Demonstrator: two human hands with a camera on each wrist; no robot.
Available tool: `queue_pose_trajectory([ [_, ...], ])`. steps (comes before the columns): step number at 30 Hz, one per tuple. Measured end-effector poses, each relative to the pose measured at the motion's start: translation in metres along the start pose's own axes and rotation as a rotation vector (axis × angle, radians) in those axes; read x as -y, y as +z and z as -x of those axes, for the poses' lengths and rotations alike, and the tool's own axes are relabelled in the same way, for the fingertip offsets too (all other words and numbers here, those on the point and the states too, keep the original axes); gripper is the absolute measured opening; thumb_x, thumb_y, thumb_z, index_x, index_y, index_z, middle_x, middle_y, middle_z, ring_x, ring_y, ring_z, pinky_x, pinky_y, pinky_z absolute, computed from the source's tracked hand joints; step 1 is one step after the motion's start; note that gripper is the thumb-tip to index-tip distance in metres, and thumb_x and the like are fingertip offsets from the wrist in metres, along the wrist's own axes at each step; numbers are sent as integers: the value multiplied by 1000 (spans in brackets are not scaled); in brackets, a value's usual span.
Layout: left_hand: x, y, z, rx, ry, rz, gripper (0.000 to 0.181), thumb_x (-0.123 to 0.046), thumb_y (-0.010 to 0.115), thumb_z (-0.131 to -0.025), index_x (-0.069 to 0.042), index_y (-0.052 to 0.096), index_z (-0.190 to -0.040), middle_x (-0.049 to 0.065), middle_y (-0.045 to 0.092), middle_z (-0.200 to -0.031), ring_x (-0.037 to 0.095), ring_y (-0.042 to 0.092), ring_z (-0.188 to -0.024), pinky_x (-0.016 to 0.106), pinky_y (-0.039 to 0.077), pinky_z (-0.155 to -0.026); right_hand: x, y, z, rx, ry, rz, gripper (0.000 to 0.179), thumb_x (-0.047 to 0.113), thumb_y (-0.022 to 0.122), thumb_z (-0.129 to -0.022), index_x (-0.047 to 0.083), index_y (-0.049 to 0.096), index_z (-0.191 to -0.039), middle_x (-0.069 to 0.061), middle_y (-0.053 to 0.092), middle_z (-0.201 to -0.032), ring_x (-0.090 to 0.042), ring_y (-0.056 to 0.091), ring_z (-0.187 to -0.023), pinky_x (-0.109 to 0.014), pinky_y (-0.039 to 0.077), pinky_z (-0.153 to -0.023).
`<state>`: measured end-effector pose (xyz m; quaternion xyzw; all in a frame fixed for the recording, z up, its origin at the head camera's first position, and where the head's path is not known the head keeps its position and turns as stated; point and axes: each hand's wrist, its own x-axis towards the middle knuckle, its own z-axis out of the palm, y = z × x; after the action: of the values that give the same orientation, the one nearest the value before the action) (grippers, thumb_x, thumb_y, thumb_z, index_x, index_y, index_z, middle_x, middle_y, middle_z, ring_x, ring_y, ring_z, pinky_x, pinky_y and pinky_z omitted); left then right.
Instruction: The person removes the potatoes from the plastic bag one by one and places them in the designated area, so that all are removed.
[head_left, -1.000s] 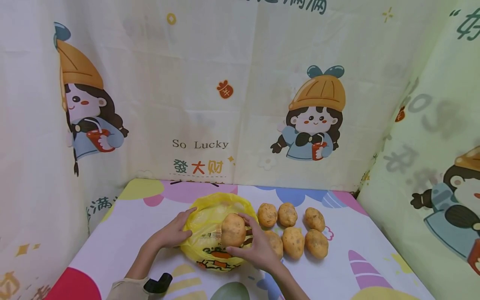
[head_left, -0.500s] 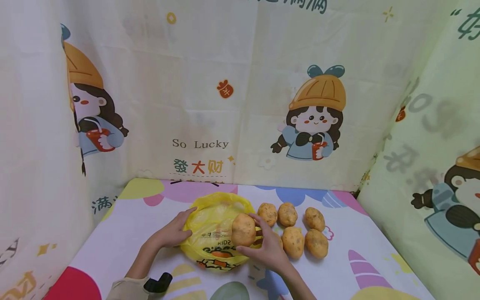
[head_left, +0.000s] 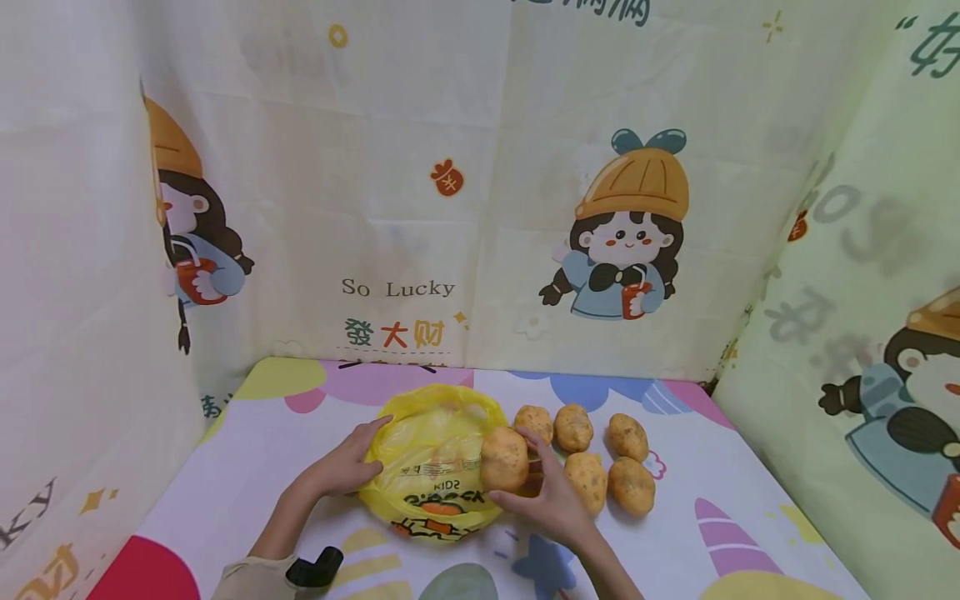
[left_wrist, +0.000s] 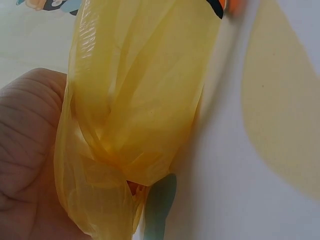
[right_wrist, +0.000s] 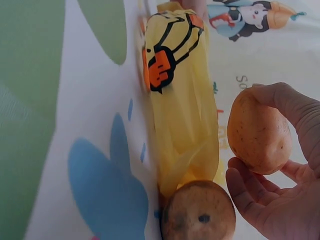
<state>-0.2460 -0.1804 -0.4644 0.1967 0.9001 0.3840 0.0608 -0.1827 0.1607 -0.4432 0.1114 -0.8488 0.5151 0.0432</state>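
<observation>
A yellow plastic bag [head_left: 416,398] with printed letters and a cartoon stands with its mouth spread wide on the table. My left hand [head_left: 348,457] holds the bag's left side at the rim; the left wrist view shows the thin plastic [left_wrist: 135,100] beside the hand [left_wrist: 27,150]. In my right hand [head_left: 553,493] is a potato [head_left: 504,458], gripped between thumb and fingers over the bag's right edge. The right wrist view has this potato [right_wrist: 260,132] raised above the table, while another potato [right_wrist: 197,212] sits below it, against the bag. From the head view my right hand hides that lower one.
To the right of the bag lie several more potatoes [head_left: 586,483] in two loose rows, including one at the back [head_left: 573,427] and one at the right [head_left: 632,485]. A patterned cloth [head_left: 270,467] covers the table. Printed curtains [head_left: 405,208] enclose the back and sides.
My right hand has carried the potato rightward, from over the bag's mouth to its right edge. My left hand has stayed on the bag. The left curtain has shifted.
</observation>
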Motion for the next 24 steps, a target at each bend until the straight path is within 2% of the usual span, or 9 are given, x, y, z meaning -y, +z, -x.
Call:
queue_pose_trajectory([
  [8, 0, 1, 0, 2, -9, 5, 76, -5, 57, -89, -1, 27, -159, 31, 33, -155, 46, 34, -143, 67, 29, -113, -3, -9, 4, -36, 11, -32, 92, 20, 92, -74, 26, 42, -151, -19, 53, -138, -21, 65, -100, -39, 56, -83],
  [16, -1, 1, 1, 1, -19, 7, 76, -4, 58, -89, -1, 28, -159, 30, 33, -155, 45, 34, -142, 67, 29, -113, 0, -20, 7, -63, 74, -39, 95, 22, 92, -74, 22, 40, -153, -19, 50, -144, -21, 63, -99, -35, 59, -82],
  [24, -2, 0, 2, 2, -20, 4, 76, -4, 58, -89, -1, 27, -159, 30, 32, -156, 46, 32, -144, 68, 29, -113, -7, -33, 15, -98, 107, -10, 93, 27, 92, -74, 29, 41, -152, -16, 50, -145, -21, 63, -100, -32, 57, -81],
])
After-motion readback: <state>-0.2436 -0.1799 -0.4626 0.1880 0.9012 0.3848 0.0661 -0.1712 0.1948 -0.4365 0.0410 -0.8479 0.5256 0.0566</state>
